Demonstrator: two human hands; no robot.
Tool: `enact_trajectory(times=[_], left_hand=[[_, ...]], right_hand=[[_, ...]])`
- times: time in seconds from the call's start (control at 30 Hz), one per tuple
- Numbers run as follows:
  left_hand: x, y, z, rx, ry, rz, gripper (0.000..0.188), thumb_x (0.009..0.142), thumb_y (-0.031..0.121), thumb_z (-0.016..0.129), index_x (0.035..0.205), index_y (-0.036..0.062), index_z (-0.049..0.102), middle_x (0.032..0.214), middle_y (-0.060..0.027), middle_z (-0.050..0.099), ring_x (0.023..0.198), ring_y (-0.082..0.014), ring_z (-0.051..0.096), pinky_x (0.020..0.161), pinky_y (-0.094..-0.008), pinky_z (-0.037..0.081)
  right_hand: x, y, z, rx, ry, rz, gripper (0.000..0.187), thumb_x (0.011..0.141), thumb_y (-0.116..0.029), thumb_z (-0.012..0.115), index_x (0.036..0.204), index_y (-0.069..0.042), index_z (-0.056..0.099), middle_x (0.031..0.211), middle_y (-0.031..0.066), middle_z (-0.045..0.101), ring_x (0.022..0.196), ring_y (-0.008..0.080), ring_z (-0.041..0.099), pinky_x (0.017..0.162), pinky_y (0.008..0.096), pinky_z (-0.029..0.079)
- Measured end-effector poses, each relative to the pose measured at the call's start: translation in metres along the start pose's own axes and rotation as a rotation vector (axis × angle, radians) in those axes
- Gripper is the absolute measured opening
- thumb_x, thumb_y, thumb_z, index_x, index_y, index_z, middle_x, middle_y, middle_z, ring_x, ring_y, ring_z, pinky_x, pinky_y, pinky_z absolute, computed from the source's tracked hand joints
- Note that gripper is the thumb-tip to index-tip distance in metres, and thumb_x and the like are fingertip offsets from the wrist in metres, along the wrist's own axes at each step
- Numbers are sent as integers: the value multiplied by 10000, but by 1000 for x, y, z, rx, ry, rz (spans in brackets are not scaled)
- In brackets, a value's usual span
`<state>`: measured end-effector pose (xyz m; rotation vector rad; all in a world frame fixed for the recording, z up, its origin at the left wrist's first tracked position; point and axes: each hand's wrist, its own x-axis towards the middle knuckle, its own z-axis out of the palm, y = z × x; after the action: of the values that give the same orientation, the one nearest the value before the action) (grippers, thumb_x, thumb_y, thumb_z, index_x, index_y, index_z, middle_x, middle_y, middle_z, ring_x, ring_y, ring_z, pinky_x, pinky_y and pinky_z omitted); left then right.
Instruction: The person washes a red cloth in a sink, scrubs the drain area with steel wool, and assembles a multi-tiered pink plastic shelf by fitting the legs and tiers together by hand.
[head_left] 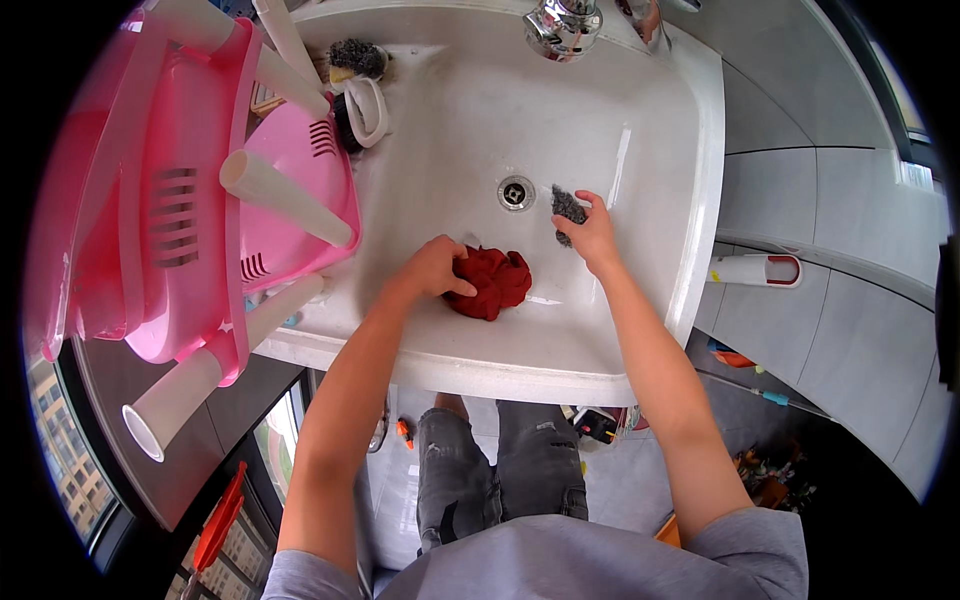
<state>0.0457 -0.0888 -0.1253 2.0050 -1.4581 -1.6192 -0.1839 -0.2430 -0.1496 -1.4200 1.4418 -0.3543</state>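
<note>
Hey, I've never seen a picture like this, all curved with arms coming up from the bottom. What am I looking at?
There's no machine here: a person is working with bare hands. A wide fisheye camera on their head looks down, so straight edges bend.

Below is a white sink with a drain. The left hand is on a crumpled red cloth; the right hand holds a dark grey scouring pad. At left stands a pink rack, with a white-handled brush nearby.

Pink plastic rack [205,130] with white tubes [285,198] hogging the left side, white-handled brush [370,112] right by it, plus a shiny faucet [563,30] up top.
</note>
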Motion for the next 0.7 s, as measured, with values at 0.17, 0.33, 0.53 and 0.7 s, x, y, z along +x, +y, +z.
enact_trajectory(times=[0.17,0.33,0.53,0.7], left_hand=[[0,-6,10,41,57,24,506,559,286,841,923,-18,664,901,-181,658,842,-320,616,762,-402,491],[8,-10,10,28,48,-21,551,553,323,840,957,-8,662,908,-184,658,861,-323,618,778,-393,496],[15,-16,8,21,-6,-19,602,547,361,842,987,-6,660,974,-180,653,906,-314,619,805,-395,497],[14,-16,9,57,44,-34,650,541,380,843,1040,8,655,1036,-182,639,947,-321,611,841,-391,493]], right_hand=[[-3,-85,-28,359,-294,19,541,818,-251,730,1247,10,528,940,55,623,776,111,563,670,260,462],[4,-134,-65,851,-658,-318,549,841,-180,674,1295,34,452,1041,88,579,831,147,533,685,248,438],[5,-36,8,-580,40,-165,298,728,-138,707,999,-19,671,917,227,661,870,378,643,762,429,521],[1,-95,-10,-378,-42,-195,352,753,-214,723,1020,-13,614,790,137,674,705,247,648,658,326,509]])
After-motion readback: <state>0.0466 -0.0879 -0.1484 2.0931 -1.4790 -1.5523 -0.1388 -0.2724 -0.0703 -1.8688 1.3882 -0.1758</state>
